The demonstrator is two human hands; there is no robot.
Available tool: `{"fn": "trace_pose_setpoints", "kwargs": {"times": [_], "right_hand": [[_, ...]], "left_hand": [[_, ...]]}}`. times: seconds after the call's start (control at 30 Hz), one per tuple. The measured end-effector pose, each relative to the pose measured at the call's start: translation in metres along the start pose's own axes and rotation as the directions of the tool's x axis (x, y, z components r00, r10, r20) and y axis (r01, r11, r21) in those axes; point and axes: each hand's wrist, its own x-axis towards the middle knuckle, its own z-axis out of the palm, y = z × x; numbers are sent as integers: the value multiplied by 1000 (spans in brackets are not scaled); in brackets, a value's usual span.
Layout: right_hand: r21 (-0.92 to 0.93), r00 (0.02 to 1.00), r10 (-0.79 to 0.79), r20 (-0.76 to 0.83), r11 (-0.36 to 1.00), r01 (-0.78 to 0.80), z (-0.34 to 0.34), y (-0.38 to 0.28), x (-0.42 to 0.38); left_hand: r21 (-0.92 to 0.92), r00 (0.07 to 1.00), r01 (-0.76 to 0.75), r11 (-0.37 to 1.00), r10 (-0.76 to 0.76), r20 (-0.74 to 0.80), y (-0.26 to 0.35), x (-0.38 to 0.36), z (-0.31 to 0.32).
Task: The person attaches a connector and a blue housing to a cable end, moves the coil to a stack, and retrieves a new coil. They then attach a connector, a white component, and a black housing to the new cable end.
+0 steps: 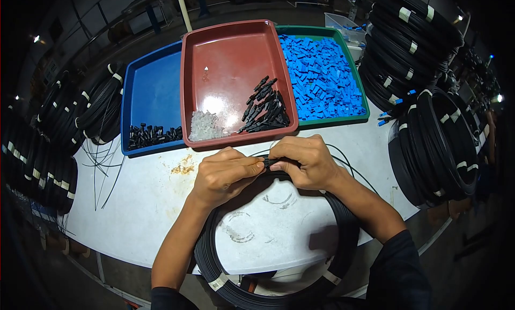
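My left hand point(228, 174) and my right hand point(307, 162) meet above the far side of a coil of black cable point(206, 256). Both are closed, thumbs and fingertips pinching a small black connector point(268, 162) between them. Fingers cover most of that piece, so its exact shape is hidden. The coil lies around the space between my forearms and hangs partly over the near table edge, with white tape bands point(219, 281) on it. Loose cable ends point(348, 164) curve out behind my right hand.
Beyond my hands, a red tray point(236, 47) holds black connectors point(265, 108) and clear pieces point(206, 126). It overlaps a blue tray point(153, 84) with black parts and a green tray point(360, 103) full of blue clips point(322, 76). Cable coils point(434, 149) stack at right, more coils point(99, 106) at left.
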Motion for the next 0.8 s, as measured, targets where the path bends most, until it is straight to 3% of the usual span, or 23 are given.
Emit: {"fn": "trace_pose_setpoints", "kwargs": {"times": [0.27, 0.33, 0.47, 0.67, 0.73, 0.8], "right_hand": [[50, 999, 31, -7, 998, -31, 1, -2, -1], [-63, 999, -34, -13, 997, 33, -2, -4, 2], [-99, 997, -77, 4, 992, 77, -2, -1, -1], [2, 999, 3, -35, 1000, -3, 0, -5, 2], [-52, 995, -87, -48, 995, 84, 0, -1, 1], [-68, 996, -81, -33, 995, 79, -1, -3, 1]], "left_hand": [[15, 1000, 10, 1000, -10, -15, 1, 1, -2], [0, 1000, 16, 1000, -16, -15, 0, 0, -2], [24, 999, -37, 999, 37, -6, 2, 1, -1], [28, 1000, -1, 1000, 2, -25, 1, 0, -3], [17, 1000, 7, 1000, -7, -29, 0, 0, -3], [-2, 999, 13, 1000, -13, -33, 1, 1, -1]]}}
